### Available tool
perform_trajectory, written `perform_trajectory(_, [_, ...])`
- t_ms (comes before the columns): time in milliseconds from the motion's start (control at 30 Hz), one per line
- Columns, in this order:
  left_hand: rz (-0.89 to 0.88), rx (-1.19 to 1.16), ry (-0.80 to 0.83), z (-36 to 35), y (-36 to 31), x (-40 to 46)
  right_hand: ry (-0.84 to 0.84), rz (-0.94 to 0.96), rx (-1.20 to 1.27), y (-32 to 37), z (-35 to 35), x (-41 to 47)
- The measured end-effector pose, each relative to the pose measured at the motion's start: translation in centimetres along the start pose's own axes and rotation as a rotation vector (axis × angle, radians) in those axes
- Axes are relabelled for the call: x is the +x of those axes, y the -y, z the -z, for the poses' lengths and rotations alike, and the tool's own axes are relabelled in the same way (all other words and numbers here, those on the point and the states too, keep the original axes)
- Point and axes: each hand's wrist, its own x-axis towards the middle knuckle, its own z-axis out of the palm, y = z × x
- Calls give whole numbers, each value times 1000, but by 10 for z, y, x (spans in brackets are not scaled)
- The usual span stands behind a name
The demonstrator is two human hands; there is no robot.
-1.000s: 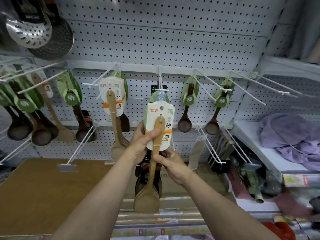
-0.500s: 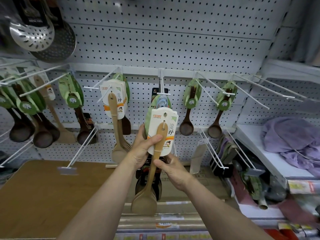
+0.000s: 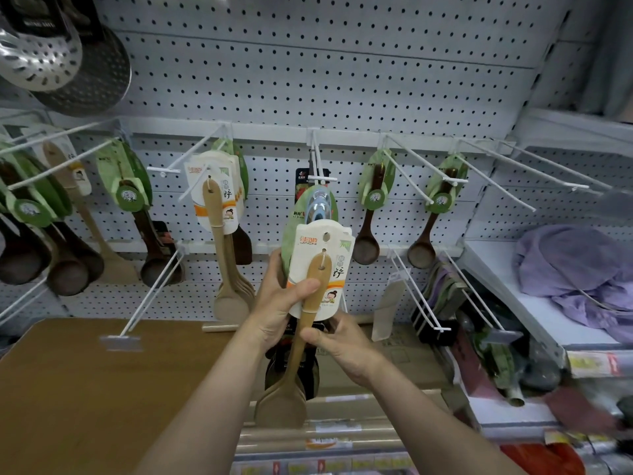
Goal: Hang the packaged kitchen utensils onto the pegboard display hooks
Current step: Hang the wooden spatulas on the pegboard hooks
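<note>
tan wooden spatula (image 3: pixel 310 310) on a white card (image 3: pixel 308 248) banded orange; pale grey pegboard (image 3: pixel 308 70) dotted with dark holes; green-carded dark brown ladles (image 3: pixel 371 214); lilac cloth (image 3: pixel 575 269); brown tabletop (image 3: pixel 85 389).

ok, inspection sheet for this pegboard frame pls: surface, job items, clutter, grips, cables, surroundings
surface: white pegboard with rows of angled wire hooks; centre hook carries a green-carded item, its tip above the held card.
job's things: wooden spatula on a white card, held upright below the centre hook, not yet hung; matching carded spatulas hang on the hook to its left.
clutter: purple cloth on the right shelf; mixed packaged goods lower right, blurred.
grips: left hand holds the card, thumb across the handle; right hand pinches the handle lower down.
cables: nothing seen.
surroundings: brown tabletop lower left; metal strainers upper left; dark wooden ladles on neighbouring hooks.
</note>
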Motion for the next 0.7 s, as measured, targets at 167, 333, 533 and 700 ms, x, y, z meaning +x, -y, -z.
perform_trajectory(167, [-10, 9, 10, 1, 0, -8, 7, 18, 33, 1, -8, -7])
perform_trajectory(333, [-24, 22, 21, -2, -6, -15, 1, 47, 72, 6, -10, -14])
perform_trajectory(533, [-62, 104, 69, -12, -19, -27, -13, 75, 94, 13, -9, -24])
perform_trajectory(700, [-83, 158, 113, -21, -36, -29, -36, 89, 65, 23, -2, -25])
